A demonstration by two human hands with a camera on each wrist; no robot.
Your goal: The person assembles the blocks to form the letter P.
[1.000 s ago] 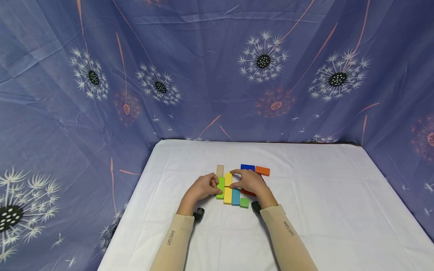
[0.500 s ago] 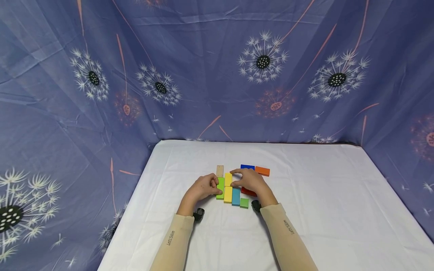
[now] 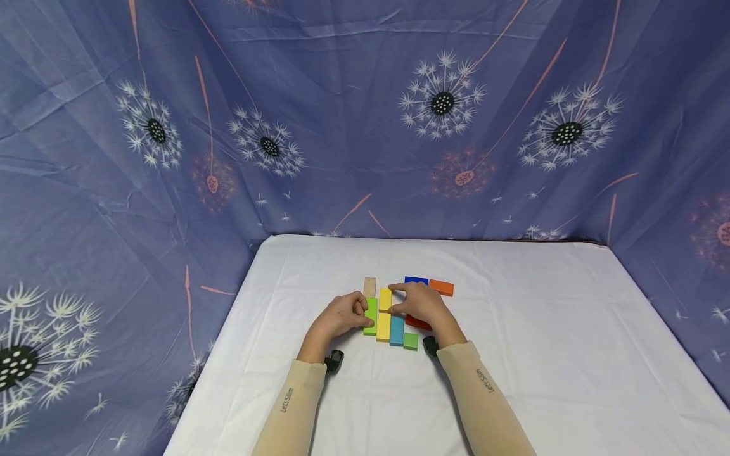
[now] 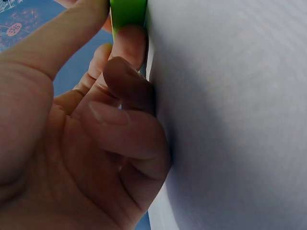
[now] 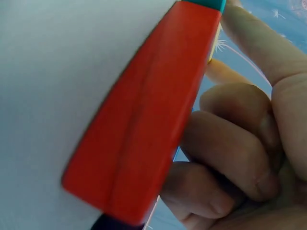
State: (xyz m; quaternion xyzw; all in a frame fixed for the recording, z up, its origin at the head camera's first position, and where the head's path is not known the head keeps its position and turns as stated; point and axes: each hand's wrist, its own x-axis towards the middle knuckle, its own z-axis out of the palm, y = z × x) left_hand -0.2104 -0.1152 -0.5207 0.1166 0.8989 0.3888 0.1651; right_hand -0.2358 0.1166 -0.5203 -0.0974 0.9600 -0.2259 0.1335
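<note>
In the head view my left hand holds the light green block at its left side, thumb near its lower part; the left wrist view shows the green block between thumb and fingers, other fingers curled. My right hand pinches the upper yellow block by its ends, between thumb and index finger. Below it lies the lower yellow block, beside the light blue block. In the right wrist view a red block lies beside the right hand's curled fingers.
A plain wooden block lies behind the light green one. A small green block sits right of the light blue block. Behind the right hand are a dark blue block and an orange block. White cloth covers the table.
The upper yellow block has shifted slightly away from me with my right fingers, and the lower yellow block lies slightly farther back than a second ago. My left hand has stayed in place.
</note>
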